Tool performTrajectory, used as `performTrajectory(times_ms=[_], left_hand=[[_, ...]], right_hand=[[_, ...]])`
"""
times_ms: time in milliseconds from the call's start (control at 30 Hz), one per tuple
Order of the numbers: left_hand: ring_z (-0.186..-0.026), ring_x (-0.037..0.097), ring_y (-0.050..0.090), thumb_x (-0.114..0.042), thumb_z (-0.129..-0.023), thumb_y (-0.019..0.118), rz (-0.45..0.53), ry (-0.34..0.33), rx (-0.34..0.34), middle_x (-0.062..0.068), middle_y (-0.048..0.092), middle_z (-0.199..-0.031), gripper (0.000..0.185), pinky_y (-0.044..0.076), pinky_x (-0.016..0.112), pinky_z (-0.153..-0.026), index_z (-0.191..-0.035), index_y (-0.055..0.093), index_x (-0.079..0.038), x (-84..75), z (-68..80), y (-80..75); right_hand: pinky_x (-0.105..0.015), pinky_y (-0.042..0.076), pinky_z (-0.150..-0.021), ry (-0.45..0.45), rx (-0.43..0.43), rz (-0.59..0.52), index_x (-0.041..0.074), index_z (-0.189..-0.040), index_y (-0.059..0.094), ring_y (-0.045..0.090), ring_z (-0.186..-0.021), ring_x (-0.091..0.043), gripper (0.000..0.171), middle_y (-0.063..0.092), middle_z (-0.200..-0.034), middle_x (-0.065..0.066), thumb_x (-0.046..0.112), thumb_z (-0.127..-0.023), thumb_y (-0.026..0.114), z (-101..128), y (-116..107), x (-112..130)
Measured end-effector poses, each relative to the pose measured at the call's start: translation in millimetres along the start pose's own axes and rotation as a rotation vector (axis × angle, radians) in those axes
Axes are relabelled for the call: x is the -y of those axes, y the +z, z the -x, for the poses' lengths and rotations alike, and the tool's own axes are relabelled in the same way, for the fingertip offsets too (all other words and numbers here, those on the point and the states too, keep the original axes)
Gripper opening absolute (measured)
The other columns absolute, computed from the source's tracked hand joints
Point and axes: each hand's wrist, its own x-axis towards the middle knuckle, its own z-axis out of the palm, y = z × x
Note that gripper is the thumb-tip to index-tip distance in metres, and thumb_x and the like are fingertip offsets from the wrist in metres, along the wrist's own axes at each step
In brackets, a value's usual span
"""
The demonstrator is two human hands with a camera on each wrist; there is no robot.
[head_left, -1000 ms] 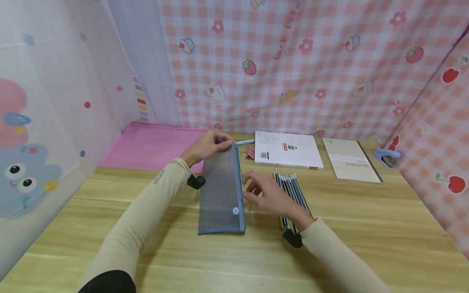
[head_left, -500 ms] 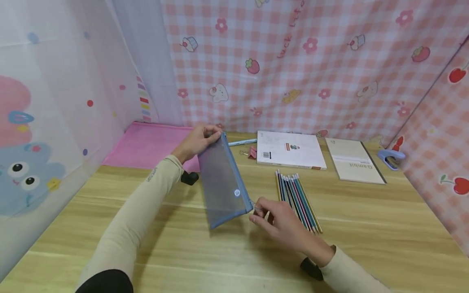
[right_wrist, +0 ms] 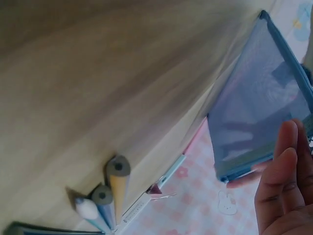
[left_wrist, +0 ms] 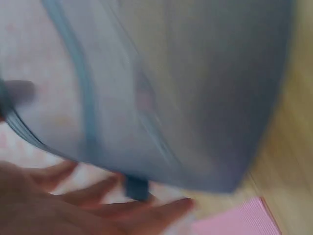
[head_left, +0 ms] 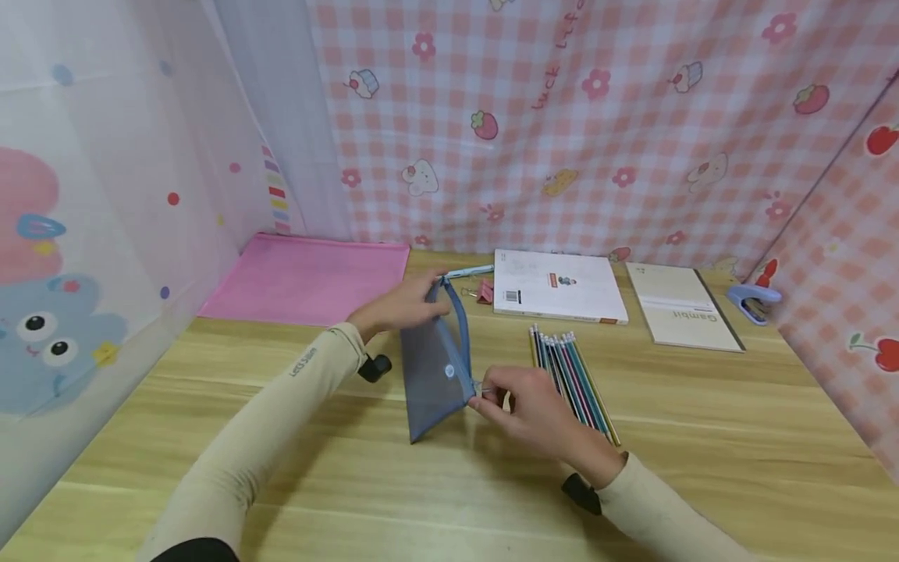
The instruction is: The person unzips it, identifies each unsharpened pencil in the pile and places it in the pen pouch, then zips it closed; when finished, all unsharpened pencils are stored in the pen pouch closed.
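On the wooden table (head_left: 702, 406), walled by pink checked cloth, a grey mesh pouch (head_left: 431, 367) is held raised between both hands, its far end gripped by the left hand (head_left: 400, 306) while the zip pull is pinched by the right hand (head_left: 527, 406), apparently to keep the zip taut, with pencils (head_left: 572, 375) laid just beside.

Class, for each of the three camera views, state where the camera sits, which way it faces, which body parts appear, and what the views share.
Head: worn on the head, facing forward and down at the wooden table; both sleeved arms, left hand and right hand show.
Left wrist: close behind the blurred mesh pouch; fingers show.
Right wrist: low along the tabletop, pencils nearby; fingers show.
Shared: all three views show the mesh pouch.
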Motion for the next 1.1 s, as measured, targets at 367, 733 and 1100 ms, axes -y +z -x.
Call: performTrajectory(times_ms=[367,733,1100], left_hand=[[-0.087,0.024,0.062,-0.031,-0.099,0.051,-0.284,-0.026,0.001,0.019,0.066,-0.11,0.044,0.057,0.036,-0.076,-0.132,0.059,-0.003,-41.3,48.0,11.7],[-0.079,0.018,0.068,-0.02,-0.088,0.065,-0.383,0.007,-0.103,0.007,0.076,-0.09,0.02,0.059,0.032,-0.07,-0.098,0.075,-0.006,-45.5,52.8,12.1],[-0.079,0.015,0.07,-0.009,-0.084,0.068,-0.323,0.005,-0.125,0.004,0.078,-0.089,0.014,0.059,0.03,-0.072,-0.091,0.08,-0.008,-52.7,49.8,7.4]], right_hand=[[-0.015,0.05,-0.053,0.031,0.0,0.04,0.017,-0.071,0.063,0.053,-0.06,0.006,0.021,0.064,-0.064,0.009,0.013,-0.088,0.075,2.6,-1.5,-0.7],[-0.011,0.045,-0.052,0.055,0.008,0.104,0.017,-0.072,0.064,0.049,-0.058,0.007,0.02,0.063,-0.064,0.009,0.015,-0.089,0.075,5.4,1.1,7.8],[-0.014,0.05,-0.058,0.092,0.254,-0.028,0.015,-0.11,0.071,0.06,-0.066,0.0,0.016,0.075,-0.092,-0.002,0.019,-0.095,0.068,2.1,-10.4,14.8]])
